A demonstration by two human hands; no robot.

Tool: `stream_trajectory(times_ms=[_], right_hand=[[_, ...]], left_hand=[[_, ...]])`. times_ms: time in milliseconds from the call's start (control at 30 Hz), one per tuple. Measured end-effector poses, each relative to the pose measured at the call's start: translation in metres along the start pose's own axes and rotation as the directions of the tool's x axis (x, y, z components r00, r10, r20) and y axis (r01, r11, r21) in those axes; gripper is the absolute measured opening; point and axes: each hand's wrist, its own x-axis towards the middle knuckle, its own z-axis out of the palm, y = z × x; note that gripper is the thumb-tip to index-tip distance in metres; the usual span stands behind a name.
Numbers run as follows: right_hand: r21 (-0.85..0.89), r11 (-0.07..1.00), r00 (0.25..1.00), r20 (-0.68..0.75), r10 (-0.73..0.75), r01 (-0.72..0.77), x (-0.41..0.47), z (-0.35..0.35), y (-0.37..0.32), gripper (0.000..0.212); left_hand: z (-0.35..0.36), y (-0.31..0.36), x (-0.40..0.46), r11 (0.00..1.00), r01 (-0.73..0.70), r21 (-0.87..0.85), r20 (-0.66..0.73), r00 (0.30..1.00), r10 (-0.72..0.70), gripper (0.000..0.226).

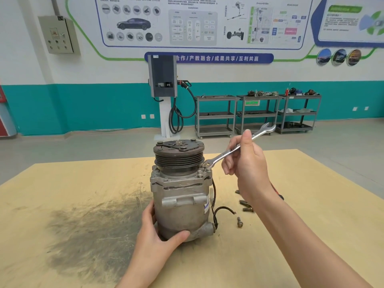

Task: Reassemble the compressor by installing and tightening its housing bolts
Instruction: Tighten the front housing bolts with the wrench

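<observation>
Standing upright on the tabletop (291,235), pulley end up, the compressor (182,192) is taken as the landmark for all that follows. It is judged heavy and rigid: cast metal body, no give, prob. greasy, so somewhat slippery on its rounded lower part. The best hold is judged to be low on the body, where the left hand (158,235) is wrapped now, fingers behind and thumb across the front near the base, bracing it vs. turning. The pulley at the top is better not used as a hold, since it may spin.

The right hand (247,169), to the right of the compressor and level w/ its top, is clamped on the shank of a wrench (239,145). The wrench's lower end is set on a housing bolt (205,164) at the compressor's upper right flange; its open-jaw end points up and away. The wrench is stiff steel and thin, so torque is best applied near its free end.

Loose bolts (245,206) lie on the tabletop just right of the compressor, small, hard and apt to roll. A black wire (220,210) hangs off the compressor's right side; it is soft and should be kept out of any grip.

Writing: a small sticker on the compressor's right side is too small to read. On the wall far behind it, a blue banner (208,58) reads in part "合作/产教融合/成果共享/互利共赢".
</observation>
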Motion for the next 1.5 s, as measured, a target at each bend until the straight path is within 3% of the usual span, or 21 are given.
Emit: stream_trajectory(times_ms=[233, 433, 533, 633, 733, 833, 900, 1100, 1233, 1367, 1433, 1500], right_hand=[[0.092, 0.967, 0.969, 0.087, 0.231, -0.238, 0.004, 0.001, 0.01, 0.047], [0.183, 0.846, 0.862, 0.199, 0.467, -0.5, 0.006, -0.003, 0.016, 0.041], [0.182, 0.806, 0.819, 0.253, 0.515, -0.563, 0.006, -0.003, 0.02, 0.039], [0.192, 0.808, 0.825, 0.241, 0.512, -0.557, 0.004, -0.001, 0.022, 0.038], [0.161, 0.892, 0.904, 0.141, 0.403, -0.422, 0.002, 0.002, 0.022, 0.041], [0.08, 0.986, 0.99, 0.027, 0.142, -0.144, -0.005, 0.009, 0.022, 0.047], [0.036, 0.999, 0.999, -0.031, -0.033, 0.034, -0.011, 0.012, 0.021, 0.047], [-0.147, 0.894, 0.904, -0.006, -0.428, 0.422, -0.027, 0.018, 0.017, 0.031], [-0.389, 0.674, 0.762, 0.13, -0.634, 0.628, -0.03, 0.02, 0.011, 0.033], [-0.538, 0.476, 0.671, 0.252, -0.697, 0.696, -0.032, 0.023, 0.004, 0.059], [-0.549, 0.463, 0.67, 0.266, -0.693, 0.696, -0.032, 0.023, 0.0, 0.058], [-0.532, 0.521, 0.705, 0.227, -0.672, 0.667, -0.032, 0.023, -0.005, 0.05]], left_hand=[[0.001, 0.004, -0.001, 1.0, 0.003, -0.001, -0.002, 1.0, -0.003, 0.11], [0.001, 0.005, -0.002, 1.0, -0.004, -0.001, 0.002, 1.0, 0.004, 0.106], [0.002, 0.002, -0.002, 1.0, -0.02, 0.002, 0.001, 1.0, 0.02, 0.1], [0.003, 0.001, -0.002, 1.0, -0.026, 0.001, -0.006, 1.0, 0.026, 0.097], [0.003, 0.002, -0.002, 1.0, -0.025, -0.005, -0.003, 1.0, 0.025, 0.097], [0.003, 0.005, -0.003, 0.999, -0.028, -0.014, 0.005, 1.0, 0.028, 0.102], [0.003, 0.007, -0.004, 1.0, -0.026, -0.017, 0.009, 1.0, 0.026, 0.105], [0.002, 0.006, -0.003, 0.999, -0.032, -0.001, 0.009, 0.999, 0.032, 0.107], [0.002, 0.005, -0.003, 0.999, -0.036, 0.004, 0.002, 0.999, 0.036, 0.105], [0.002, 0.005, -0.003, 0.999, -0.038, 0.011, 0.0, 0.999, 0.038, 0.104], [0.001, 0.004, -0.002, 0.999, -0.04, 0.01, 0.001, 0.999, 0.04, 0.105], [0.0, 0.003, -0.002, 0.999, -0.038, 0.001, 0.01, 0.999, 0.038, 0.106]])
